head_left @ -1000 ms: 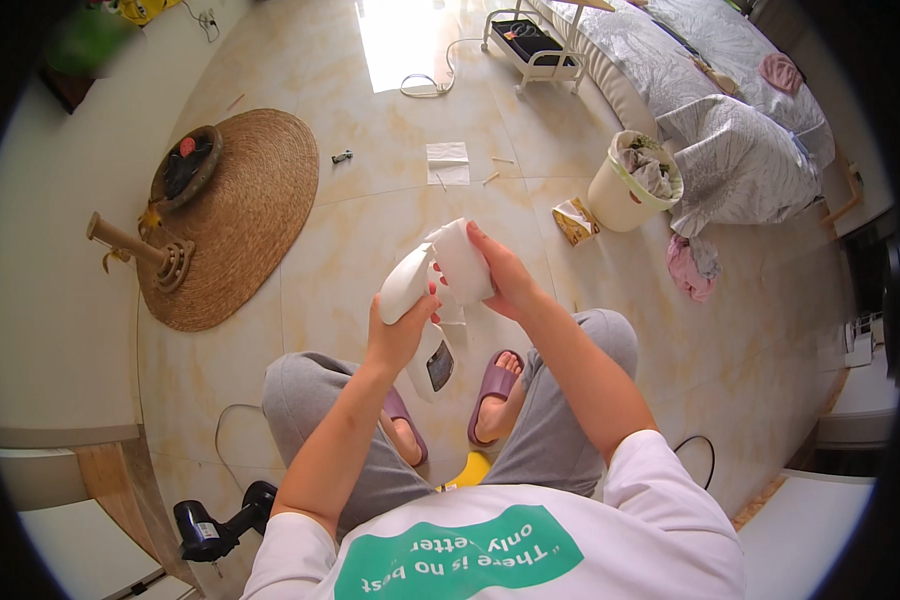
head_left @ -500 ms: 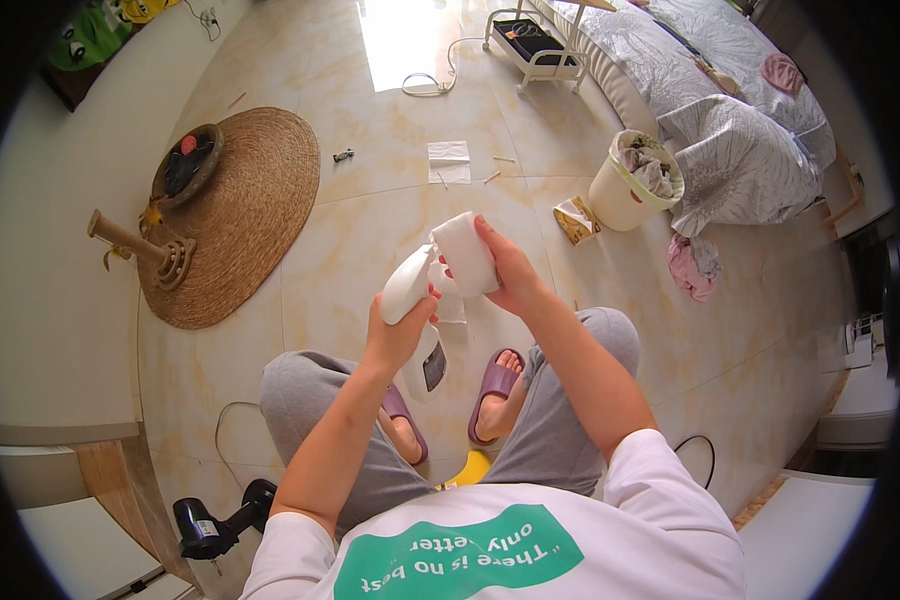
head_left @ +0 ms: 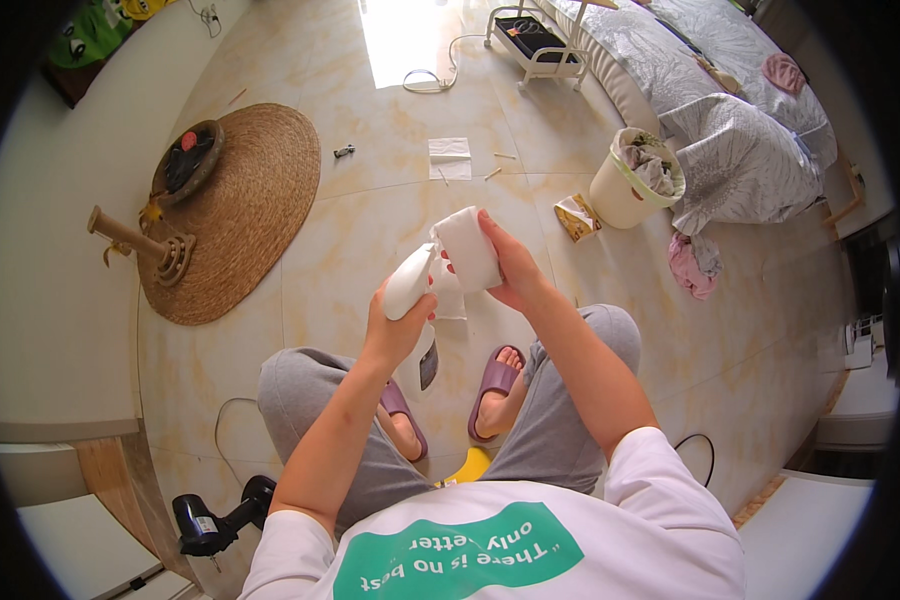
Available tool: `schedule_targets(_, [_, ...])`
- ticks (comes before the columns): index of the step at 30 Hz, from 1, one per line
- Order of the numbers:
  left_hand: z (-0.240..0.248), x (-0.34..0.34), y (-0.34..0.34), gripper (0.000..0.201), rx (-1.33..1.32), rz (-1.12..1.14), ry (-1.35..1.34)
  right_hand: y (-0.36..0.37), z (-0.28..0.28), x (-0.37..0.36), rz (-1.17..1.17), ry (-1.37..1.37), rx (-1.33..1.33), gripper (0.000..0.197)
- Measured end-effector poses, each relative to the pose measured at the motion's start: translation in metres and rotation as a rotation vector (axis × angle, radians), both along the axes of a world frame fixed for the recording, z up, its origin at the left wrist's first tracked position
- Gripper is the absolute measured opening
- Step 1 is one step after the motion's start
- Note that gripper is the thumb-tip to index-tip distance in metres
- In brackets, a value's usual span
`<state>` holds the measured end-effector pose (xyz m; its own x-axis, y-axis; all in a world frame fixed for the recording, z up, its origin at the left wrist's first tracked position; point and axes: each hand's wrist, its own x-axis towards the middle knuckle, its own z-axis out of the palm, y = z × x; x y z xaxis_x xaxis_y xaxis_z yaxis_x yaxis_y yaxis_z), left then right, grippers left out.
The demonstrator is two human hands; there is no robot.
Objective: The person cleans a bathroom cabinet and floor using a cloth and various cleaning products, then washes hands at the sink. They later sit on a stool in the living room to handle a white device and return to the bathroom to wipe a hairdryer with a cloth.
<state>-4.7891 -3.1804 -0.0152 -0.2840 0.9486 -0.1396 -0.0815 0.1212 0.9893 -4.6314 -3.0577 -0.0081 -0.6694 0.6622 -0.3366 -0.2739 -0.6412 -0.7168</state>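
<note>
My left hand (head_left: pixel 393 332) is closed round a white, curved handheld device (head_left: pixel 407 287), whose lower end shows a dark panel. In my right hand (head_left: pixel 516 268) is a smooth white block with rounded edges (head_left: pixel 470 248), its thumb along the upper right side and fingertips showing at its left. The device's upper end meets the block's left edge; whether they are joined I cannot tell. Beyond and below them a white sheet (head_left: pixel 452 304) shows partly, the rest hidden by my hands. Both things are held above the floor between my knees.
Another white sheet (head_left: pixel 450 159) lies on the tiles with small sticks near it. A round straw mat with a wooden post (head_left: pixel 260 220) lies left. At right stand a bin (head_left: pixel 620 195) and tissue pack (head_left: pixel 575 217). A black hairdryer-like device (head_left: pixel 205 525) lies lower left.
The handheld device has turned slightly, so its dark panel shows narrower and more edge-on. The block has shifted a little to the right. Both hands keep their grip.
</note>
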Motion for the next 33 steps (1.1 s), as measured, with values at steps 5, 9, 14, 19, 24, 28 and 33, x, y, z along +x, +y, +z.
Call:
schedule_targets(5, [0.001,0.002,-0.001,0.027,0.001,-0.026,-0.008,0.0,-0.001,-0.002,0.01,-0.016,-0.007,0.049])
schedule_targets(9, [0.002,0.003,0.0,0.026,0.042,-0.035,-0.002,-0.002,-0.001,-0.003,-0.002,-0.044,-0.013,0.049])
schedule_targets(14, [0.0,0.001,-0.001,0.026,-0.022,-0.055,0.007,-0.003,0.0,-0.004,-0.013,-0.077,-0.004,0.049])
schedule_targets(19, [0.001,0.002,0.0,0.026,0.071,-0.022,-0.013,-0.001,-0.001,-0.003,0.001,-0.073,0.001,0.049])
schedule_targets(24, [0.0,-0.004,-0.001,0.028,-0.039,0.018,0.042,-0.001,-0.005,-0.003,-0.018,-0.08,-0.006,0.049])
schedule_targets(28, [-0.006,-0.006,-0.002,0.029,-0.003,0.012,0.046,0.002,-0.005,-0.001,-0.02,-0.079,-0.006,0.05])
schedule_targets(33, [-0.024,-0.044,0.002,0.029,0.142,0.186,0.042,0.02,-0.001,0.017,-0.129,0.098,0.023,0.049])
